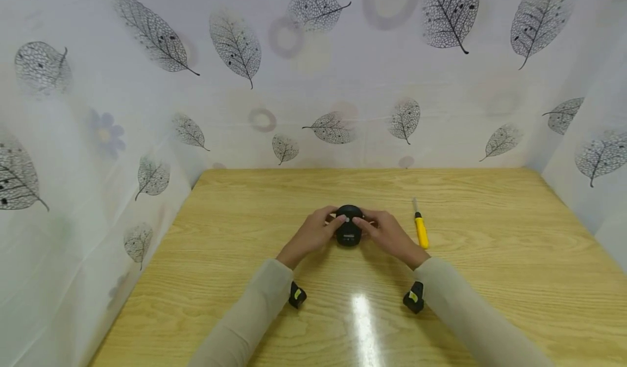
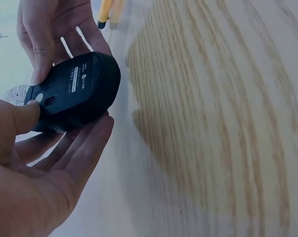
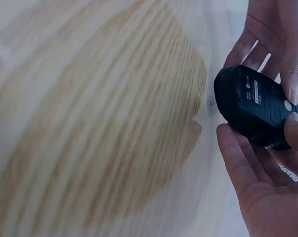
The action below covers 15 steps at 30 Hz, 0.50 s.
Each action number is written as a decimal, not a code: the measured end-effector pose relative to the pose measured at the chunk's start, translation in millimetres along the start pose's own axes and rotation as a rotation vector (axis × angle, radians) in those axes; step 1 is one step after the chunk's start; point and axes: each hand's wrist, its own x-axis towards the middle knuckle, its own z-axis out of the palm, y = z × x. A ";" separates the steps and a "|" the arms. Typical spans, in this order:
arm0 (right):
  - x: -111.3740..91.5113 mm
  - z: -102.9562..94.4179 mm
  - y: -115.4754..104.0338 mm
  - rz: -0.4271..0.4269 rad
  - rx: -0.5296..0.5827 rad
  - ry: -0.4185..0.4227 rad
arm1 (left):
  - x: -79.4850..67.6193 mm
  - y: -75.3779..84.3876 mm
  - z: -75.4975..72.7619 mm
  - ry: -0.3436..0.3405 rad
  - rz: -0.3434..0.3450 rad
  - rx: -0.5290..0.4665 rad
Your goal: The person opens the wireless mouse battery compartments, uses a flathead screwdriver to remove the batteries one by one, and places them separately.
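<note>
My left hand (image 1: 313, 232) and right hand (image 1: 388, 233) are gripping a black rounded plastic mouse (image 1: 348, 230). I am probably inspecting its underside (image 2: 69, 84); next is calling for steadiness.

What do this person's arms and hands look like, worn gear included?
The left sleeve and right sleeve are long, plain and pale beige. Near the end of each shows a small, blocky black device with a yellow-green mark: the left device and right device. The left hand and right hand are gloveless.
</note>
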 end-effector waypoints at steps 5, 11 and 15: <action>-1.6 3.0 -0.8 0.060 0.068 0.001 | -0.5 0.0 2.7 -0.008 -0.052 -0.075; -1.5 7.7 -2.1 0.175 0.172 0.013 | -0.4 2.5 6.1 -0.028 -0.141 -0.233; -0.9 10.9 -3.9 0.226 0.179 0.031 | 1.7 1.8 8.2 -0.022 -0.154 -0.247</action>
